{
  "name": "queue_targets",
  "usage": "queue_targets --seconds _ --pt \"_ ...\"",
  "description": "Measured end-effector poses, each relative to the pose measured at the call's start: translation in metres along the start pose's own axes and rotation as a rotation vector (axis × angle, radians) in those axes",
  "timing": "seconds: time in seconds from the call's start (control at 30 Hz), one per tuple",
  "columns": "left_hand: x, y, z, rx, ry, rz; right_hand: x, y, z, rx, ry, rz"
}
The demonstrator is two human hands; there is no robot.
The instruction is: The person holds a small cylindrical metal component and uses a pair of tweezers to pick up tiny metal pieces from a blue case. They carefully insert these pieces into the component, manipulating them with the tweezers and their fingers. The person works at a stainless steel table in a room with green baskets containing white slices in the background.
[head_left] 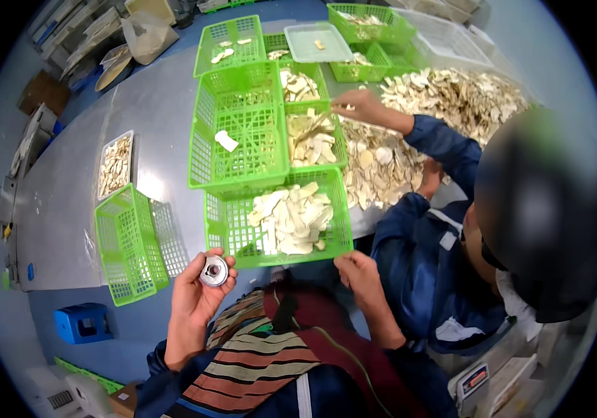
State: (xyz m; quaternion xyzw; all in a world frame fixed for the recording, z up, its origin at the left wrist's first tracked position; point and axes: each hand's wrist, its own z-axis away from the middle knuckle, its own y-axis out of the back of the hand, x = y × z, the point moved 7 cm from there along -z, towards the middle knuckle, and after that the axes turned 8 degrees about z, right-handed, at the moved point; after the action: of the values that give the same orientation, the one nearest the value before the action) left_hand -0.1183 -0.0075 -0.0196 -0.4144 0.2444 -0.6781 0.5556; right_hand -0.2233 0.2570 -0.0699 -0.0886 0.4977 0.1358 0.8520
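My left hand (197,289) is closed around a small round silver disc (213,271) with a dark hole in its middle; its exact kind is unclear. It is at the front left corner of a green plastic basket (242,262), which sits at the table's near edge. Inside that basket lies a heap of pale, flat slices (295,217). At the basket's front right corner, my right hand (359,273) has its fingers curled on the rim. Just behind stands a taller green basket (197,157) with one white piece (226,141) in it.
On my right a co-worker in dark blue reaches a hand (364,110) over a basket of slices (312,139). Loose slices (451,97) cover the table's right side. An upright green basket (128,244) and a white tray of pieces (115,166) are left. A blue stool (82,324) stands below.
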Motion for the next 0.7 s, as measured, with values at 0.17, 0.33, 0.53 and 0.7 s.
queue_targets --seconds 0.17,0.33,0.53,0.7 --pt "-0.003 -0.009 0.0 -0.046 0.017 -0.015 0.011 -0.03 0.01 -0.202 0.145 0.177" --pt "-0.009 -0.016 -0.007 -0.101 0.039 0.011 0.006 -0.035 0.026 -0.243 0.141 0.321" --pt "-0.021 -0.031 -0.016 -0.239 0.09 0.073 0.008 -0.016 0.031 -0.14 0.073 0.32" --pt "-0.022 -0.037 -0.02 -0.249 0.107 0.09 0.01 -0.016 0.035 -0.105 0.047 0.355"
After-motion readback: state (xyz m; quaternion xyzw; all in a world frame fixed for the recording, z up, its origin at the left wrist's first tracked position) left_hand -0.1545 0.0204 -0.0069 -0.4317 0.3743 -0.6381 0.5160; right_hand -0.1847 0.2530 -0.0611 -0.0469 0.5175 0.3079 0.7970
